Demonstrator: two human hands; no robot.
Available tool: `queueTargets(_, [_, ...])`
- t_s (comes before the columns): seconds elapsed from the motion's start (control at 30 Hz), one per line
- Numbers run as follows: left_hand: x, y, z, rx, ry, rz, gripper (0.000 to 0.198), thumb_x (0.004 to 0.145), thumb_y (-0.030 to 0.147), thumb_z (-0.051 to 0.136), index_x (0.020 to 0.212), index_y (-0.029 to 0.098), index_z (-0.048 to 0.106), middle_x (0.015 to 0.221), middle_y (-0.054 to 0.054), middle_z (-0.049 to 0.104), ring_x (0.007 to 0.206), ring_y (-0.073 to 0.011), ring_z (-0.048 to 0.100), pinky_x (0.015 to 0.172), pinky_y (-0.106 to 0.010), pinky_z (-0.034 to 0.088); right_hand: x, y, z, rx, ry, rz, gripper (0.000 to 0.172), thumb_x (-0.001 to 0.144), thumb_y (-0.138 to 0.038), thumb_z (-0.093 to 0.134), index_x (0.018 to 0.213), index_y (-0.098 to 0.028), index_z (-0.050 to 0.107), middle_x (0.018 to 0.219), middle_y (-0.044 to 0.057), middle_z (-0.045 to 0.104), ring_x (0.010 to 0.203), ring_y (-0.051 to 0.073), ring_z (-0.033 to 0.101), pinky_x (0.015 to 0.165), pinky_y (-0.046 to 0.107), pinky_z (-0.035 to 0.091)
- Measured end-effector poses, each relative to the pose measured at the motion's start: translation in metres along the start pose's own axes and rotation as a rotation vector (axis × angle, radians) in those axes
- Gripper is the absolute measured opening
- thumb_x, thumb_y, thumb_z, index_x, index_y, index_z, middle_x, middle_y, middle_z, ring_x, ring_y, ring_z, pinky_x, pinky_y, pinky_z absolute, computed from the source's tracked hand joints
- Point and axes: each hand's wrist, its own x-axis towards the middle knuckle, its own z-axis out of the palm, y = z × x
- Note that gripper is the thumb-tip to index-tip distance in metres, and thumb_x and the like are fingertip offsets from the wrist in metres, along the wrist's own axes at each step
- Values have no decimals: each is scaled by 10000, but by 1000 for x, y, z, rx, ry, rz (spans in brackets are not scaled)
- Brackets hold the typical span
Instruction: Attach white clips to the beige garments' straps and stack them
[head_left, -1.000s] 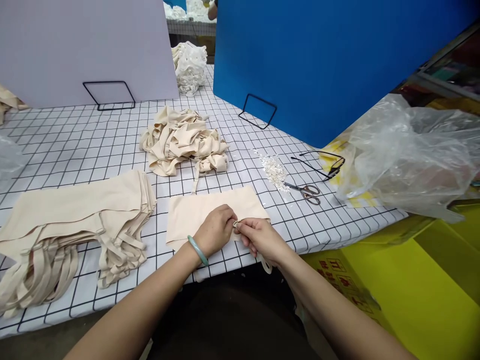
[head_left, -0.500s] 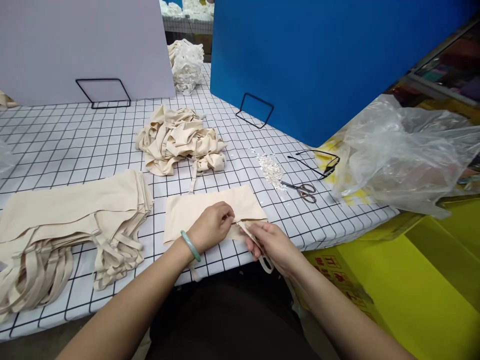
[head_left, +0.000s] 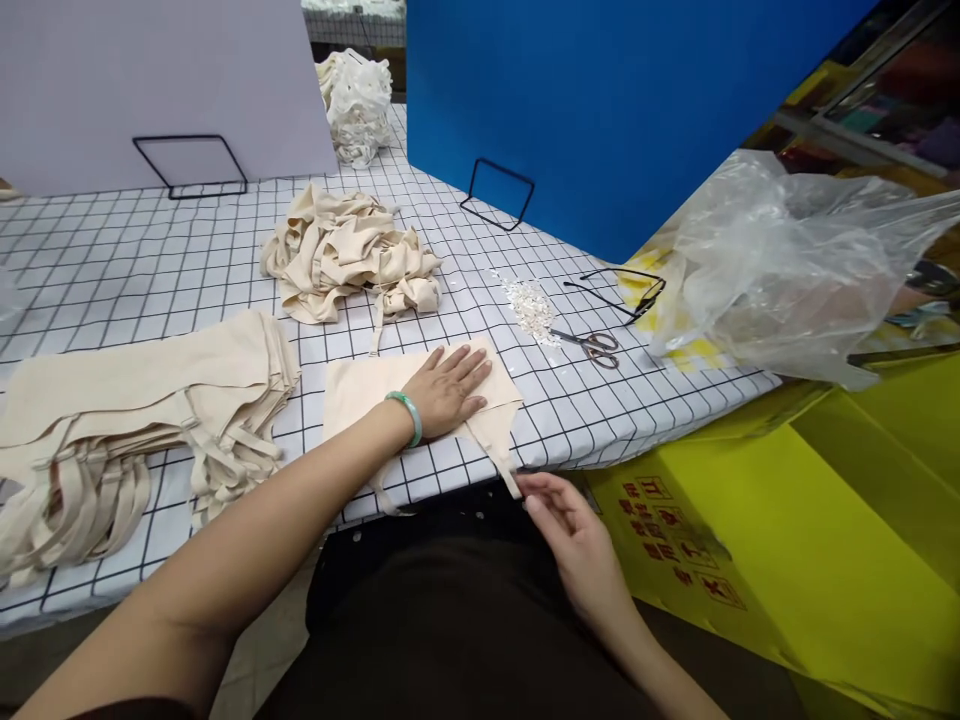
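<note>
A cream fabric piece (head_left: 360,385) with thin straps lies flat near the table's front edge. My left hand (head_left: 448,392), a green bangle at its wrist, presses on it with the fingers spread. One strap (head_left: 491,452) runs from the piece over the table edge. Its end is pinched between the thumb and fingers of my right hand (head_left: 566,515), just off the edge. A second strap (head_left: 382,492) hangs loose at the piece's left. To the left lies a neat stack of like pieces (head_left: 142,370), straps toward me; behind is a crumpled heap of them (head_left: 349,255).
Scissors (head_left: 596,347) lie beside a small pile of white bits (head_left: 531,308), with black glasses (head_left: 619,290) behind. Clear plastic bags (head_left: 787,260) sit at the right edge, above a yellow box (head_left: 750,540). A blue board (head_left: 570,110) and a pale board (head_left: 150,80) stand at the back.
My left hand has gone from pinching at the strap's base to lying flat on the fabric. The right hand has drawn the strap toward me, past the table edge. The view has shifted slightly.
</note>
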Motion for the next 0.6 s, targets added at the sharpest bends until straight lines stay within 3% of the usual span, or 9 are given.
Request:
queueTargets(0.07, [-7, -2, -12, -85, 40, -9, 489, 987, 357, 429, 1437, 166, 443, 1577, -117, 347, 1491, -296, 229, 1199, -568, 163, -2, 3, -2, -83, 141, -127, 292, 852, -484, 626, 990, -228, 643, 1141, 110, 652, 1101, 260, 603, 970, 391, 473])
queueTargets(0.1, [-15, -4, -20, -138, 109, -18, 449, 987, 334, 429, 1397, 159, 483, 1544, -124, 402, 1469, -279, 289, 1193, -538, 218, -2, 3, -1, -139, 121, -174, 251, 869, -461, 613, 964, -234, 659, 1126, 103, 652, 1096, 259, 600, 973, 388, 470])
queueTargets(0.17, [-38, -5, -33, -225, 337, -62, 336, 976, 261, 441, 1265, 153, 575, 1414, -128, 543, 1355, -234, 459, 1142, -460, 348, -3, 4, 7, -215, -130, -193, 219, 905, -424, 573, 931, -243, 693, 1066, 87, 676, 1054, 252, 620, 964, 380, 475])
queueTargets(0.27, [-90, 5, -40, -273, 610, -135, 196, 913, 135, 475, 1032, 154, 630, 1112, -99, 659, 1084, -189, 608, 996, -380, 482, 2, 5, 39, -231, -544, -171, 270, 911, -393, 565, 1095, -255, 706, 1184, 79, 681, 1137, 254, 608, 1018, 395, 450])
queueTargets(0.37, [-141, 27, -29, -309, 576, -173, 208, 854, 60, 470, 969, 162, 610, 967, -76, 647, 953, -182, 613, 880, -347, 526, 9, 4, 79, -213, -686, -138, 409, 870, -397, 613, 1244, -232, 641, 1277, 92, 647, 1191, 270, 578, 1033, 419, 432])
queueTargets(0.43, [-166, 42, -15, -335, 510, -205, 245, 831, 36, 457, 978, 173, 597, 966, -76, 641, 939, -182, 612, 842, -330, 534, 12, 2, 94, -163, -763, -82, 365, 881, -431, 593, 1152, -199, 671, 1158, 88, 693, 1090, 262, 622, 970, 397, 463])
queueTargets(0.53, [-185, 54, 3, -337, 480, -229, 305, 806, 20, 459, 1024, 182, 596, 1065, -96, 647, 1036, -193, 613, 892, -340, 535, 9, -2, 90, -138, -780, -64, 345, 919, -483, 531, 900, -180, 695, 918, 55, 718, 915, 231, 650, 854, 342, 485])
queueTargets(0.6, [-188, 54, 13, -295, 498, -189, 330, 807, 36, 497, 1087, 176, 600, 1150, -117, 647, 1125, -210, 600, 959, -376, 523, 0, -7, 77, -167, -738, -69, 338, 929, -483, 523, 966, -191, 689, 822, 36, 710, 834, 212, 650, 802, 323, 484])
